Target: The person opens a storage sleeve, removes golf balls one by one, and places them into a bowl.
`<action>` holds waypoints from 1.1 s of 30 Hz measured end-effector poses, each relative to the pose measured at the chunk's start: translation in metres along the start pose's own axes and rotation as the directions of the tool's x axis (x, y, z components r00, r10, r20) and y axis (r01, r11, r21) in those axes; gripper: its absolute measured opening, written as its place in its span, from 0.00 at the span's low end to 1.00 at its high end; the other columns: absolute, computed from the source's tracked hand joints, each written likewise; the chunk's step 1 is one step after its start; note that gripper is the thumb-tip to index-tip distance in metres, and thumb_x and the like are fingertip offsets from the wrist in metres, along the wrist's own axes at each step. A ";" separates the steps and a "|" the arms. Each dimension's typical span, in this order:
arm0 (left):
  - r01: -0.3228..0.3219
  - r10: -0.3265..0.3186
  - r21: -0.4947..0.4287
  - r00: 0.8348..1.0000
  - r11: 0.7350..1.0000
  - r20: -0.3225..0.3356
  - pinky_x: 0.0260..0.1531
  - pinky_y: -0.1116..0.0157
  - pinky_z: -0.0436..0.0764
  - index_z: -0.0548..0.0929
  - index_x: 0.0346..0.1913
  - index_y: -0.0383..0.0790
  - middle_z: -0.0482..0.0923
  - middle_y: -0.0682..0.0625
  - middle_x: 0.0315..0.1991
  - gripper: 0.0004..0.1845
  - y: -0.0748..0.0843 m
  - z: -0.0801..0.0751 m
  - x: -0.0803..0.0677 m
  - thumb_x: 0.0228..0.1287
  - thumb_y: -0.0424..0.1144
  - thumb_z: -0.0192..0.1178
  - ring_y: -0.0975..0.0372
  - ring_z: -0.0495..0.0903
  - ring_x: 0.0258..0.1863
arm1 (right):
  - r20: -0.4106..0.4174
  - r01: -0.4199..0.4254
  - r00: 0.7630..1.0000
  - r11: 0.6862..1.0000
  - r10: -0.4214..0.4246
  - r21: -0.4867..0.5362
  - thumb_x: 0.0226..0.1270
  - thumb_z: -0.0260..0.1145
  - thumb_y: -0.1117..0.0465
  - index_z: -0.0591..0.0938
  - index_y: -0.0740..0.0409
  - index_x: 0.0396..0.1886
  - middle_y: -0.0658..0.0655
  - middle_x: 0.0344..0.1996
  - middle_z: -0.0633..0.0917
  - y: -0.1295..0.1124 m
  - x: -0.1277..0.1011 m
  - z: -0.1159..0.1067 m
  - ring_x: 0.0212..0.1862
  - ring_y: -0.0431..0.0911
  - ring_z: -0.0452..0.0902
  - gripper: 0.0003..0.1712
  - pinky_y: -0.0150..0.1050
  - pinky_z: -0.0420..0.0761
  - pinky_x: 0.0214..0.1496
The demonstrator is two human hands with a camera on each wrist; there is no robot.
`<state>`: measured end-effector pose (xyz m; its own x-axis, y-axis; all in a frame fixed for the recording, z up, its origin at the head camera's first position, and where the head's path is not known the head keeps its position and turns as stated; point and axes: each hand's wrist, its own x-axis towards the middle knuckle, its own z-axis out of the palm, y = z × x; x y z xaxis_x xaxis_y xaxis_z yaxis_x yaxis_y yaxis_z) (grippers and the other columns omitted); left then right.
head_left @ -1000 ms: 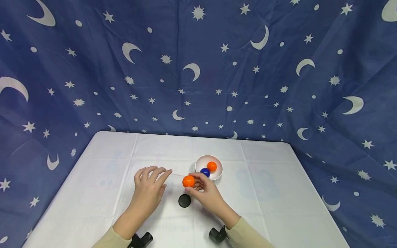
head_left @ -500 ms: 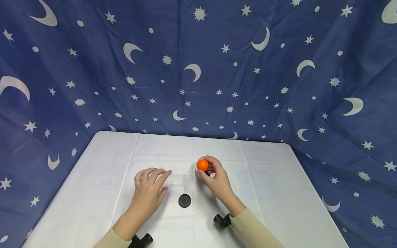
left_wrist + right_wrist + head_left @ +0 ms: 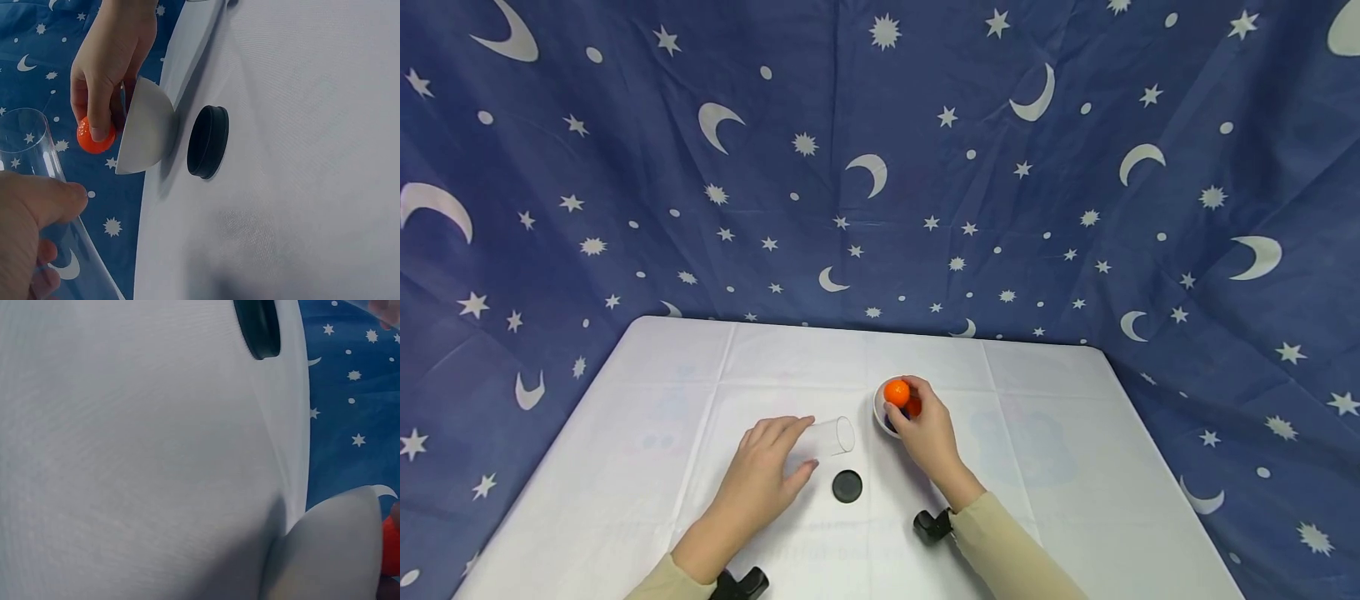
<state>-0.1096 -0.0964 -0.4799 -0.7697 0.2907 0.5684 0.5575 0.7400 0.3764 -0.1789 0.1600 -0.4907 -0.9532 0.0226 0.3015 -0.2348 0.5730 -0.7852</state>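
Observation:
My left hand (image 3: 763,462) grips a clear plastic tube (image 3: 53,165), thumb on one side and fingers on the other. Its round open end points right, toward the bowl, in the head view. My right hand (image 3: 931,429) pinches an orange ball (image 3: 897,392) between thumb and fingers, over the white bowl (image 3: 147,128). Inside the bowl, a second orange ball (image 3: 914,407) and a dark blue ball (image 3: 892,420) show partly behind the right hand. A round black lid (image 3: 847,487) lies on the table between the hands, hollow side up.
The white-clothed table (image 3: 1045,400) has creases and faint printed patches. Behind it hangs a blue curtain (image 3: 880,217) with moons and stars. Black wrist mounts (image 3: 931,527) stick out beneath both sleeves.
My right hand has carried the orange ball from beside the tube rightward and back to the bowl. My left hand has turned the tube, so its open end now shows.

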 end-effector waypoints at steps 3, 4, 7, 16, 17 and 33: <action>-0.009 0.009 -0.005 1.000 1.000 0.007 0.50 0.52 0.71 0.79 0.58 0.40 0.77 0.46 0.49 0.31 0.001 0.000 -0.001 0.47 0.40 0.74 0.51 0.74 0.50 | -0.007 0.013 1.000 1.000 -0.013 -0.019 0.59 0.73 0.59 0.76 0.58 0.57 0.54 0.48 0.81 0.003 0.000 0.002 0.48 0.46 0.78 0.27 0.41 0.78 0.55; -0.010 0.010 -0.004 1.000 1.000 0.010 0.50 0.52 0.71 0.79 0.58 0.40 0.77 0.47 0.49 0.31 0.001 0.000 -0.001 0.47 0.40 0.74 0.51 0.74 0.50 | -0.009 0.019 1.000 0.999 -0.020 -0.026 0.58 0.73 0.60 0.76 0.59 0.56 0.55 0.48 0.81 0.004 0.001 0.003 0.48 0.46 0.78 0.27 0.42 0.77 0.55; -0.006 0.006 -0.002 1.000 1.000 0.021 0.49 0.53 0.71 0.79 0.58 0.40 0.77 0.47 0.49 0.31 0.001 0.000 -0.002 0.48 0.41 0.74 0.52 0.74 0.50 | -0.013 0.028 0.999 0.996 -0.029 -0.080 0.58 0.73 0.59 0.76 0.58 0.57 0.55 0.49 0.80 0.008 0.002 0.005 0.49 0.48 0.77 0.27 0.44 0.76 0.56; 0.005 -0.005 -0.002 0.999 1.000 0.048 0.50 0.53 0.71 0.78 0.58 0.41 0.77 0.48 0.50 0.31 0.003 -0.002 -0.005 0.48 0.42 0.74 0.53 0.74 0.51 | -0.011 0.068 0.997 0.966 -0.073 -0.248 0.57 0.73 0.57 0.79 0.52 0.51 0.51 0.49 0.81 0.007 0.000 0.011 0.51 0.48 0.75 0.21 0.49 0.69 0.58; 0.006 -0.006 -0.001 0.999 1.000 0.052 0.50 0.53 0.71 0.78 0.59 0.41 0.77 0.48 0.50 0.31 0.003 -0.002 -0.006 0.48 0.42 0.74 0.53 0.74 0.51 | -0.009 0.075 0.997 0.963 -0.080 -0.260 0.56 0.73 0.57 0.80 0.51 0.50 0.51 0.49 0.81 0.007 0.000 0.011 0.52 0.48 0.75 0.21 0.49 0.69 0.58; -0.029 0.028 0.008 0.997 1.000 0.068 0.50 0.53 0.72 0.79 0.58 0.41 0.77 0.49 0.49 0.32 0.003 0.000 -0.009 0.47 0.42 0.75 0.54 0.74 0.50 | -0.020 0.106 0.993 0.962 -0.114 -0.252 0.54 0.73 0.62 0.82 0.56 0.49 0.53 0.47 0.82 0.005 0.000 0.009 0.46 0.48 0.75 0.20 0.49 0.70 0.53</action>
<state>-0.1012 -0.0972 -0.4839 -0.7731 0.3518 0.5278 0.5768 0.7361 0.3541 -0.1821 0.1550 -0.4995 -0.9160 -0.0266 0.4003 -0.2787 0.7599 -0.5873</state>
